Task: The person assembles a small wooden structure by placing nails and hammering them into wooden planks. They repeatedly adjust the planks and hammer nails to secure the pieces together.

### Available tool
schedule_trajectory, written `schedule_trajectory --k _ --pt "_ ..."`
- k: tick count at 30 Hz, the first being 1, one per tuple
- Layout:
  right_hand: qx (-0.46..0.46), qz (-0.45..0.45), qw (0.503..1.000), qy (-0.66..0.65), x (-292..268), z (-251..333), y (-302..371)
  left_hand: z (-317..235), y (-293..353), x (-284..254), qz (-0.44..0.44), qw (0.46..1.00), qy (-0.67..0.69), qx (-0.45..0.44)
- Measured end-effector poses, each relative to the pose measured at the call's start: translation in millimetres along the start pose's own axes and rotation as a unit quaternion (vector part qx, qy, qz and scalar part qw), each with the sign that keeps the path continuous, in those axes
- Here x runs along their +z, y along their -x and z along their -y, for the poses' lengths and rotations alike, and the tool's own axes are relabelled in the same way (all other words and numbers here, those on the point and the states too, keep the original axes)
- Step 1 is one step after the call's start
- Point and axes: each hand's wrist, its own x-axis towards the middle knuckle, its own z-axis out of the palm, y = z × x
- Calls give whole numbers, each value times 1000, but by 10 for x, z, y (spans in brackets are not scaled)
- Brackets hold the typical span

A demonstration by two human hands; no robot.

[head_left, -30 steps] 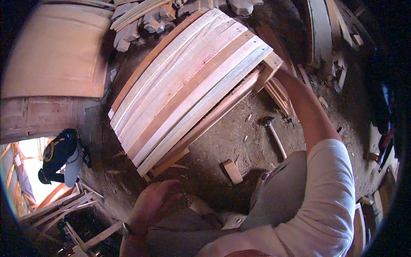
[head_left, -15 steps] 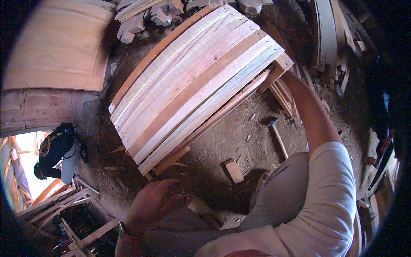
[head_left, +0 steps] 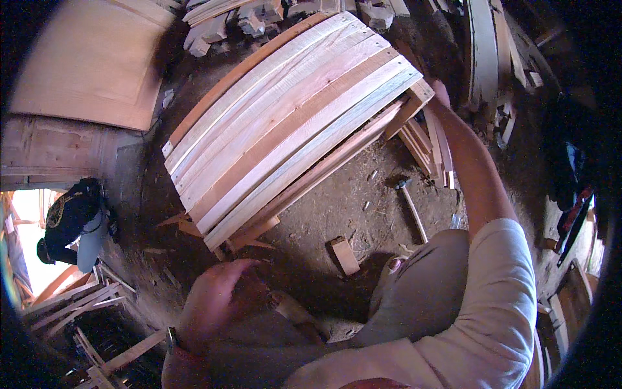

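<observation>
A slatted wooden panel (head_left: pixel 291 120), made of several pale and reddish boards on a frame, stands tilted in front of me. My right hand (head_left: pixel 442 96) is at its far right corner, beside a supporting leg. Its fingers are mostly hidden, so its grip does not show. Below that corner, slim wood pieces (head_left: pixel 414 149) stand upright. My left hand (head_left: pixel 220 288) hovers over my left knee, near the panel's lower corner. It is slightly blurred, its fingers loosely apart with nothing visible in them.
A hammer (head_left: pixel 413 211) and a small wood block (head_left: pixel 345 255) lie on the dirt floor. Timber offcuts (head_left: pixel 253 19) are piled at the back, and long planks (head_left: pixel 483 52) lean at the right. A large wooden panel (head_left: pixel 91 61) stands at the left, above a person (head_left: pixel 78 223) bending over.
My right hand has come out from behind the corner and shows more. My left hand has moved slightly left and down. The whole view has shifted a little.
</observation>
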Motion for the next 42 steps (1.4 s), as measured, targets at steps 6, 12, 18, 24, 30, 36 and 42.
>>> schedule_trajectory --k 6,12,18,24,30,36,42 --pt "25 -30 999 38 -284 206 21 273 287 54 -167 985 20 -33" --pt "84 -156 982 68 -940 99 -311 756 491 -395 -263 957 105 -54" --pt "-53 -165 976 -128 -1514 2067 -229 1406 477 -426 -224 960 160 -51" --pt "-302 35 928 -217 -1505 4457 1339 1697 186 -46 -217 971 49 -84" --pt "-492 167 824 -227 -689 5141 2178 1625 71 1 -227 969 32 -95" --pt "-554 160 802 -153 -412 5338 2232 1681 19 63 -289 956 29 -31" --pt "-620 107 766 -131 -337 5364 2274 1704 -40 91 -277 961 0 -29"
